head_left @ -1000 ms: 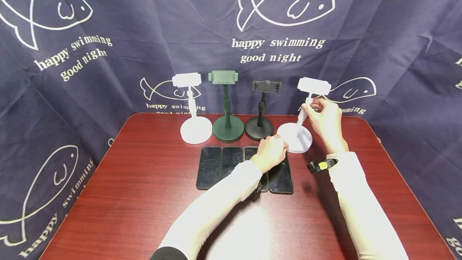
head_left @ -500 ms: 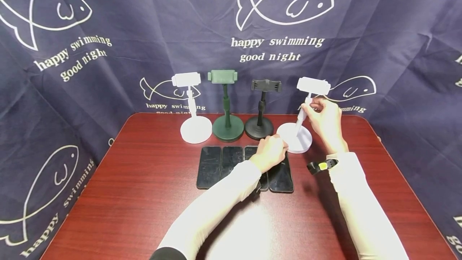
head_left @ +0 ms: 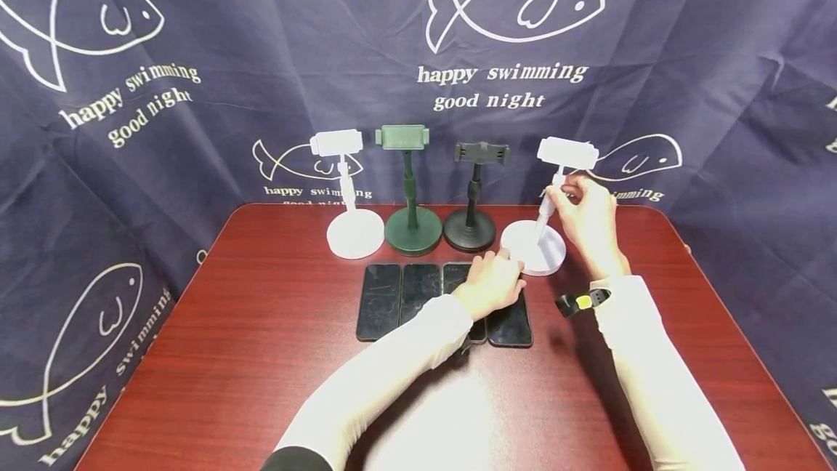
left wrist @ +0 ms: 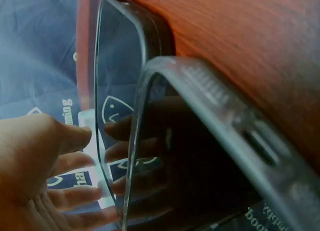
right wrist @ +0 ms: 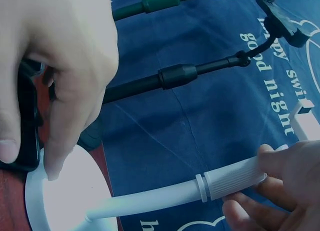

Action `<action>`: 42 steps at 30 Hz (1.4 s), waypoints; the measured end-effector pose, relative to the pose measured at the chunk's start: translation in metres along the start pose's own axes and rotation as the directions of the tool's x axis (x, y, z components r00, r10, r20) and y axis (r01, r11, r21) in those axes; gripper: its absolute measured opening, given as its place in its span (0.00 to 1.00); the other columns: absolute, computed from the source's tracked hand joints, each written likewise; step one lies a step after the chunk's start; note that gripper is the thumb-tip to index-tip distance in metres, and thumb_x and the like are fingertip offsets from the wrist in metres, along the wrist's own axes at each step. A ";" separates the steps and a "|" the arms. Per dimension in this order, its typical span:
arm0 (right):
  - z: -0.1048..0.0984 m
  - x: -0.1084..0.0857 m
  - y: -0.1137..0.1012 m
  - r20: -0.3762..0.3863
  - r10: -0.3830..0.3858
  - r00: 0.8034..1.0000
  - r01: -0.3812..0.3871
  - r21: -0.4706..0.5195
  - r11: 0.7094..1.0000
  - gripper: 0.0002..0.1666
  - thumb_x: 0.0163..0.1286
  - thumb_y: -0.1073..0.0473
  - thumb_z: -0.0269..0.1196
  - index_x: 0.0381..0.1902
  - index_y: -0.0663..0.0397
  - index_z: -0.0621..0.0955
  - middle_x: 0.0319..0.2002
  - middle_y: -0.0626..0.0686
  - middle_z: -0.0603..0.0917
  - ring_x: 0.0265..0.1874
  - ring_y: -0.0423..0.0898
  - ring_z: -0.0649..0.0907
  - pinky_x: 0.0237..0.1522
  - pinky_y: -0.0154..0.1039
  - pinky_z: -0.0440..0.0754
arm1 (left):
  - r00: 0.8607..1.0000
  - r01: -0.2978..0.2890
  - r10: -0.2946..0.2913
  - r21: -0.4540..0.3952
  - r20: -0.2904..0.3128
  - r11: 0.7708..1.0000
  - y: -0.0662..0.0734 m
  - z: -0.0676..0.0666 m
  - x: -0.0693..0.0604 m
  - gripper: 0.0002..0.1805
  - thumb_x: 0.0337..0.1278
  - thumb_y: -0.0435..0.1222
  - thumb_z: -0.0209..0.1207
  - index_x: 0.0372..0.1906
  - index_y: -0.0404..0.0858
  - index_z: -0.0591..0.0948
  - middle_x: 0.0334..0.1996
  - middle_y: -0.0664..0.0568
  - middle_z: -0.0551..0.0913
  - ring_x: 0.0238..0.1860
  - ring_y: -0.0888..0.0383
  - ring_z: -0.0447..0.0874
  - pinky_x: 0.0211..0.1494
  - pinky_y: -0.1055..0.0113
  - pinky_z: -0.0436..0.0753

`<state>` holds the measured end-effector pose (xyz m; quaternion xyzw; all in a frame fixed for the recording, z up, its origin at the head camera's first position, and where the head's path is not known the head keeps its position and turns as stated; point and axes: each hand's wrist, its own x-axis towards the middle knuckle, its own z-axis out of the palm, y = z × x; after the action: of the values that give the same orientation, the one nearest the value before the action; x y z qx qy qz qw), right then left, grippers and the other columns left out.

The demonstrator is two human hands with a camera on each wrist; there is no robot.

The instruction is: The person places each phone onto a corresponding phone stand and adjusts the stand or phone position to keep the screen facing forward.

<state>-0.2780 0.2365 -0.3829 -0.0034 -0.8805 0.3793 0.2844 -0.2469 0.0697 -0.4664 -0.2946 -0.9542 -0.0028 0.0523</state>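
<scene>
Toward the right of the row in the head view stands a white phone stand (head_left: 538, 256). My right hand (head_left: 591, 224) holds its pole between thumb and fingers, on the ribbed sleeve (right wrist: 235, 177) seen in the right wrist view. My left hand (head_left: 490, 286) hovers over the right-hand phones by the front of the round base. Its fingers are loosely bent and spread, and they grip nothing in the left wrist view. From the right wrist view, one finger of the left hand (right wrist: 75, 66) reaches the base; whether it presses there is unclear.
A second white stand (head_left: 355, 236), a green stand (head_left: 413, 232) and a black stand (head_left: 469, 231) line the back of the red-brown table (head_left: 261, 384). Several dark phones lie side by side in front, including the leftmost phone (head_left: 380, 304) and the rightmost phone (head_left: 510, 324). A fish-print cloth (head_left: 366, 42) hangs behind.
My left hand has loosened at the front of the white base, its fingers spreading and shifting slightly. The right hand and the stand it holds look unmoved.
</scene>
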 end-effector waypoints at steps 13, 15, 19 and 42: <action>0.000 -0.013 0.003 0.050 -0.061 0.997 0.062 -0.018 0.998 0.19 0.75 0.59 0.62 0.56 0.67 0.81 0.50 0.66 0.88 0.47 0.62 0.89 0.51 0.56 0.82 | 0.997 -0.039 0.038 0.017 0.061 0.999 -0.005 0.000 -0.012 0.25 0.69 0.58 0.59 0.66 0.56 0.78 0.65 0.53 0.76 0.59 0.53 0.76 0.54 0.58 0.80; -0.001 -0.018 0.003 0.063 -0.073 0.995 0.074 -0.021 0.997 0.20 0.74 0.61 0.62 0.60 0.67 0.79 0.51 0.66 0.88 0.46 0.62 0.90 0.50 0.56 0.83 | 0.997 -0.042 0.042 0.005 0.063 0.999 -0.006 0.001 -0.014 0.26 0.68 0.58 0.59 0.66 0.56 0.77 0.67 0.53 0.75 0.63 0.53 0.75 0.57 0.57 0.80; -0.003 -0.032 0.004 0.089 -0.092 0.992 0.094 -0.011 0.996 0.24 0.71 0.66 0.62 0.64 0.66 0.76 0.53 0.66 0.87 0.45 0.63 0.90 0.49 0.58 0.84 | 0.996 -0.043 0.045 -0.031 0.074 0.999 -0.010 -0.003 -0.024 0.30 0.68 0.59 0.59 0.70 0.54 0.74 0.70 0.53 0.74 0.71 0.49 0.71 0.67 0.49 0.76; -0.030 -0.141 -0.008 0.307 -0.113 0.945 0.139 -0.063 0.988 0.33 0.66 0.59 0.71 0.67 0.59 0.75 0.52 0.68 0.85 0.47 0.65 0.87 0.48 0.64 0.83 | 0.999 -0.007 0.001 -0.133 -0.039 0.991 -0.057 -0.050 -0.084 0.59 0.51 0.74 0.60 0.82 0.49 0.57 0.77 0.50 0.67 0.78 0.43 0.62 0.74 0.41 0.69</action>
<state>-0.1429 0.2196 -0.4312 0.0992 -0.9272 0.3190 0.1696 -0.2048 -0.0261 -0.4241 -0.2993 -0.9501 -0.0719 0.0511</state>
